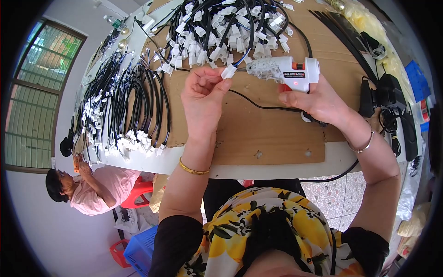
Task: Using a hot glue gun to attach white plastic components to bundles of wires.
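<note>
My left hand (205,94) pinches a white plastic connector (228,71) between thumb and fingers. A black cable with blue wires runs up from that connector toward the pile behind. In my right hand (318,99) is a white hot glue gun (277,71), its front half crusted with clear dried glue and a small red light lit on its body. The gun's nozzle (242,69) points left, right beside the connector; whether it touches cannot be made out. Beyond both hands lies a heap of black cables with white connectors (230,32).
Brown cardboard (272,134) covers the white table (157,159). A row of black cable bundles (138,97) lies to the left, where a person in pink (104,189) works. Black power adapters (390,92) and yellow plastic wrap (364,23) sit right. A blue crate (140,249) stands below left.
</note>
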Motion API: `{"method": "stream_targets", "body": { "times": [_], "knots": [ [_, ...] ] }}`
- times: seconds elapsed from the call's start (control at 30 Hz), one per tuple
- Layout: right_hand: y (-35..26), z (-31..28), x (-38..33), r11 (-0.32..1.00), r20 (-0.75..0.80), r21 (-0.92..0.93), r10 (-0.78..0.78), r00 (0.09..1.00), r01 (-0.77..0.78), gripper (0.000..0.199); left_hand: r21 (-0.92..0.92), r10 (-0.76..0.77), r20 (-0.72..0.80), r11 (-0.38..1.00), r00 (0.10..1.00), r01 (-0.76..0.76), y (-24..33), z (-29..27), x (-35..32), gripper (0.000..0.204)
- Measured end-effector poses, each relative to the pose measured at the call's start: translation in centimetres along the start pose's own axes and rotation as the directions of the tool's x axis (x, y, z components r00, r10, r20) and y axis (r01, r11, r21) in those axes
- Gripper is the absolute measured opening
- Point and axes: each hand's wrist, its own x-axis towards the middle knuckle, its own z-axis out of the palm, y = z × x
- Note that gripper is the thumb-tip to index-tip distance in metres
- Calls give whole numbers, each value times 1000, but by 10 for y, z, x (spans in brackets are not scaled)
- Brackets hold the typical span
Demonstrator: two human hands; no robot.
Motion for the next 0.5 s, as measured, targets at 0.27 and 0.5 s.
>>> {"method": "stream_targets", "body": {
  "times": [0.27, 0.5],
  "knots": [
    [2, -2, -1, 999, 20, 15, -47, 999, 46, 18, -45, 8, -19, 999, 1000, -9, -1, 0, 1, 23],
    [2, 0, -2, 999, 25, 16, -49, 999, 48, 16, 2, 5, 10, 1000, 1000, -5, -1, 0, 1, 24]
  ]
}}
